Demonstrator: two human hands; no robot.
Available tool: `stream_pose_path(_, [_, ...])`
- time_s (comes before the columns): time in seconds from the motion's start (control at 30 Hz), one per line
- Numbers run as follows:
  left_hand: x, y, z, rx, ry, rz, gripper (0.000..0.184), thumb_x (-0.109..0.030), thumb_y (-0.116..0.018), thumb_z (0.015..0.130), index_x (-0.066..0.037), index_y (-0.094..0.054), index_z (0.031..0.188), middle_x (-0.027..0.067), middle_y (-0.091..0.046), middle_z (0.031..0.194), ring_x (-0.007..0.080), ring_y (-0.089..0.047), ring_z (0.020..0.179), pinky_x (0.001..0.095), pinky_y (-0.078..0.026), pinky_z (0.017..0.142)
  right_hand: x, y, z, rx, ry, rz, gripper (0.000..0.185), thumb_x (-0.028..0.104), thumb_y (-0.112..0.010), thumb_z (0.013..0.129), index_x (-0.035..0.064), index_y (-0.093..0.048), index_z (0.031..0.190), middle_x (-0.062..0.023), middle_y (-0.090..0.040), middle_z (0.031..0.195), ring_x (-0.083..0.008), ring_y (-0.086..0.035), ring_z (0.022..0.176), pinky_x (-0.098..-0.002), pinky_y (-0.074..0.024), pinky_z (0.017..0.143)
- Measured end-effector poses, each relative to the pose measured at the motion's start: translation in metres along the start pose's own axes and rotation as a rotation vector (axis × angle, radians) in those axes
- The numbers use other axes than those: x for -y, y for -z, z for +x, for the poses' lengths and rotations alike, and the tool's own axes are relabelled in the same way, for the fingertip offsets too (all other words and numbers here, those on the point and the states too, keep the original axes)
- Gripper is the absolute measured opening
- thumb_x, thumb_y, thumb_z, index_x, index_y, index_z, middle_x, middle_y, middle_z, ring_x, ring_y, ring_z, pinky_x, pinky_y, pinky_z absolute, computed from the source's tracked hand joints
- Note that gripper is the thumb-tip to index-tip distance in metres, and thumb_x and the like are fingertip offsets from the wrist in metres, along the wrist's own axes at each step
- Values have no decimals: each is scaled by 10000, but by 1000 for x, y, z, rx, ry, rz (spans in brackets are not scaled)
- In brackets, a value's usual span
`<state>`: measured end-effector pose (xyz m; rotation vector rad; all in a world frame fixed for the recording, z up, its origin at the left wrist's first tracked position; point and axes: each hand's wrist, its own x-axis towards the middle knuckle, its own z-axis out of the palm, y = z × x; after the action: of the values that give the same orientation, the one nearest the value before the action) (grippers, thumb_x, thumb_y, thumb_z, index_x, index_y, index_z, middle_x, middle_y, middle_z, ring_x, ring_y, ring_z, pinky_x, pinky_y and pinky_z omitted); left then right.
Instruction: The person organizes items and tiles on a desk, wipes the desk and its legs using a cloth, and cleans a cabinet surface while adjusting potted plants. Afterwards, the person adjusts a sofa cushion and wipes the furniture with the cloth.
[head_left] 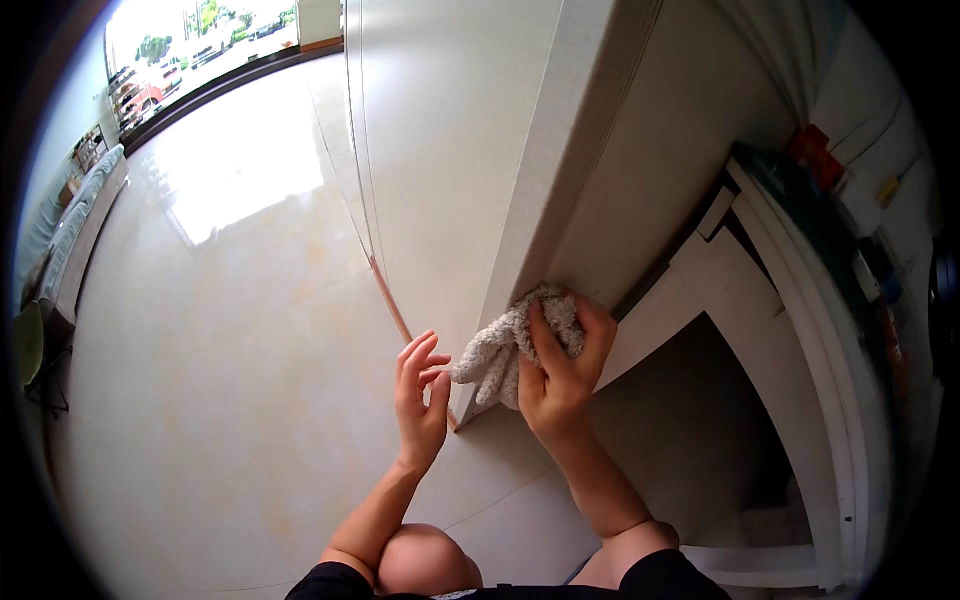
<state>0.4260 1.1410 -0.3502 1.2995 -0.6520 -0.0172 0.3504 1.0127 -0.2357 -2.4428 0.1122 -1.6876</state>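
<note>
A fluffy grey cleaning cloth [497,352] is bunched up in my right hand [562,375], which presses it against the lower part of a white panel's edge [548,190]. My fingers wrap over the cloth's right side, and its loose end hangs to the left. Just left of that end, my left hand [421,390] is raised with its fingers apart and bent a little. Nothing shows in it. Its fingertips come close to the cloth; whether they touch it I cannot tell.
To the right stands a white frame [835,400] with a dark opening, and cluttered items including a red object [815,157] lie above it. A wooden strip [388,300] runs along the panel's base. Pale tiled floor [230,400] spreads left towards a bench [85,230] and a bright window [200,50].
</note>
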Motion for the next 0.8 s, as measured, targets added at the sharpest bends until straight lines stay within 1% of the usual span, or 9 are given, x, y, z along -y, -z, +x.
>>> stream_pose_path(0.13, [-9, 4, 0, 21, -29, 43, 442, 51, -505, 904, -35, -490, 1337, 108, -449, 1370, 176, -582, 1051, 300, -505, 842, 7, 12, 59, -132, 58, -11, 392, -29, -620, 764, -6, -681, 1151, -200, -468, 1218, -325, -527, 1084, -400, -463, 909])
stream_pose_path(0.23, [-11, 7, 1, -1, -6, -8, 432, 48, -511, 903, -37, -500, 1327, 109, -456, 1365, 178, -585, 1050, 298, -505, 838, 7, 11, 75, -200, 115, -63, 405, -22, -625, 780, 4, -668, 1181, -211, -463, 1243, -325, -546, 1080, -393, -476, 908])
stream_pose_path(0.33, [-12, 10, 3, -4, 19, -31, 422, 41, -518, 903, -44, -513, 1317, 108, -474, 1349, 178, -588, 1045, 306, -507, 838, 2, -1, 6, -41, 5, -73, 404, -25, -614, 790, -35, -645, 1192, -239, -449, 1259, -335, -519, 1127, -413, -467, 930])
stream_pose_path(0.4, [-13, 11, 4, 10, 40, -28, 406, 34, -529, 902, -46, -530, 1300, 103, -492, 1324, 175, -590, 1031, 312, -507, 840, -3, -13, -49, 88, 11, -8, 402, -36, -597, 794, -48, -638, 1194, -257, -443, 1271, -355, -500, 1158, -431, -458, 947])
stream_pose_path(0.5, [-11, 13, 2, 63, 61, -28, 387, 32, -536, 899, -45, -545, 1278, 102, -501, 1310, 179, -592, 1017, 310, -507, 840, -11, -12, -60, 96, -1, -65, 418, -42, -592, 790, -34, -638, 1206, -259, -447, 1284, -372, -497, 1175, -440, -447, 963])
stream_pose_path(0.6, [-15, 15, 2, 96, 65, -36, 372, 38, -537, 896, -40, -556, 1259, 105, -522, 1280, 190, -595, 1001, 312, -509, 827, -10, -8, 27, -215, 163, -91, 375, 42, -612, 873, -12, -614, 1244, -232, -484, 1285, -342, -562, 1128, -391, -495, 917])
stream_pose_path(0.63, [-14, 16, 3, 111, 59, -38, 369, 39, -537, 895, -39, -558, 1255, 105, -528, 1273, 192, -595, 999, 313, -510, 824, -4, 2, 61, -252, 177, -147, 351, 68, -602, 899, -11, -614, 1241, -214, -519, 1256, -332, -572, 1121, -381, -506, 904])
stream_pose_path(0.73, [-9, 16, 3, 79, 70, -43, 347, 39, -531, 898, -36, -572, 1235, 100, -539, 1261, 191, -597, 993, 304, -506, 814, 6, 11, 96, -311, 107, -175, 356, 68, -591, 875, 12, -634, 1224, -237, -547, 1211, -338, -529, 1129, -410, -476, 910])
stream_pose_path(0.8, [-9, 21, 0, 42, 103, -56, 344, 37, -517, 905, -30, -569, 1239, 97, -532, 1272, 181, -593, 1000, 296, -500, 821, 5, 2, 63, -234, 120, -141, 389, 81, -626, 836, -26, -627, 1210, -252, -519, 1242, -368, -493, 1147, -436, -421, 955])
